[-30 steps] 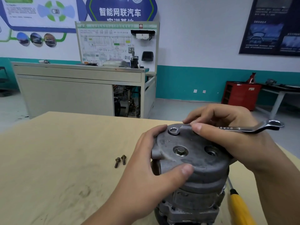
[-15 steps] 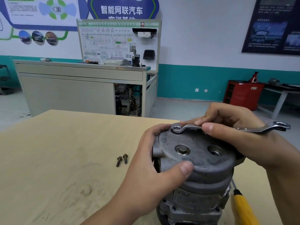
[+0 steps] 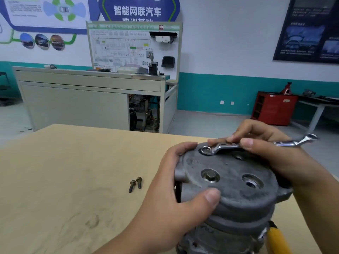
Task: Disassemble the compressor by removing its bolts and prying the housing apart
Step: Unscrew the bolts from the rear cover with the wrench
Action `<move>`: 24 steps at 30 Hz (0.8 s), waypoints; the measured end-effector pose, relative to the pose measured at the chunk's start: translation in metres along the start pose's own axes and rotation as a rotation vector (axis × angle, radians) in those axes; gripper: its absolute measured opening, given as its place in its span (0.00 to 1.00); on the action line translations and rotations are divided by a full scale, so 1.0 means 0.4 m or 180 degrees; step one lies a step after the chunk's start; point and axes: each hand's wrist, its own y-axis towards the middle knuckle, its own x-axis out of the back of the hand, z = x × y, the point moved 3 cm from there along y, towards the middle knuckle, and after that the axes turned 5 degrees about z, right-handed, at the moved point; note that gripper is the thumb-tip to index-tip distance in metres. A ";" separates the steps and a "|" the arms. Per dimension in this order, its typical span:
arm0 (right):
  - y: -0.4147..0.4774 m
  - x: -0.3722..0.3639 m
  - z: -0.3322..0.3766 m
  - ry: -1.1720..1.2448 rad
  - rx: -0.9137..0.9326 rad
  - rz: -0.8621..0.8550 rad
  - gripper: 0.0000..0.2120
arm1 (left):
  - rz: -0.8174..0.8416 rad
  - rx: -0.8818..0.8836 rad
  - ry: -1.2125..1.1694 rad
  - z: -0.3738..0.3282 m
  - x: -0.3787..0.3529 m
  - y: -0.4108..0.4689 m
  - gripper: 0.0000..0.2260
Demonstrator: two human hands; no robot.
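Left hand (image 3: pixel 176 204): grips compressor (image 3: pixel 238 197) top, thumb on near rim.
Right hand (image 3: pixel 275 158): pinches wrench (image 3: pixel 225 147), ring end on far edge.
Desk (image 3: pixel 55 180): two loose bolts (image 3: pixel 135 184).

Base of compressor (image 3: pixel 229 195) cut by the bottom frame edge; its left flank is under the left hand (image 3: pixel 170 204). Mid-shank of wrench (image 3: pixel 220 148) covered by the right hand (image 3: pixel 280 158) (pinching it); bolt head in ring end: cannot tell. Yellow-handled tool (image 3: pixel 277 239) mostly behind compressor, toward worktop's right edge, tip unseen. Wall board (image 3: pixel 124 48) print too small to read.
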 end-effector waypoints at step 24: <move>0.048 -0.019 0.040 -0.0070 -0.1434 -0.1695 0.06 | -0.0061 -0.0075 0.0972 -0.033 0.003 0.003 0.25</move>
